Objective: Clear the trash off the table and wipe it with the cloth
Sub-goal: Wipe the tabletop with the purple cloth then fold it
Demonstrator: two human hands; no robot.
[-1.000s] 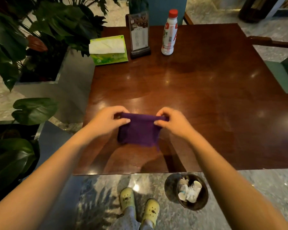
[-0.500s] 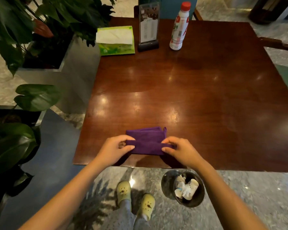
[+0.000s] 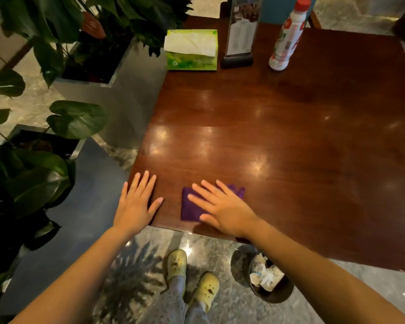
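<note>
1. Cloth (image 3: 190,208): purple, folded into a flat rectangle. Lies on the tabletop at lower centre of frame, just inside the near edge, partly covered by the flat right hand (image 3: 225,206).
2. Table (image 3: 290,160): dark glossy wood, fills centre and right of frame.
3. Trash (image 3: 265,274): crumpled white paper inside a dark round bin (image 3: 276,298) on the floor, bottom of frame, right of centre.

Single head view, wide-angle, looking forward and steeply down, close over table (image 3: 278,136) near edge

Cloth (image 3: 190,210) on table (image 3: 267,148), near edge
</note>
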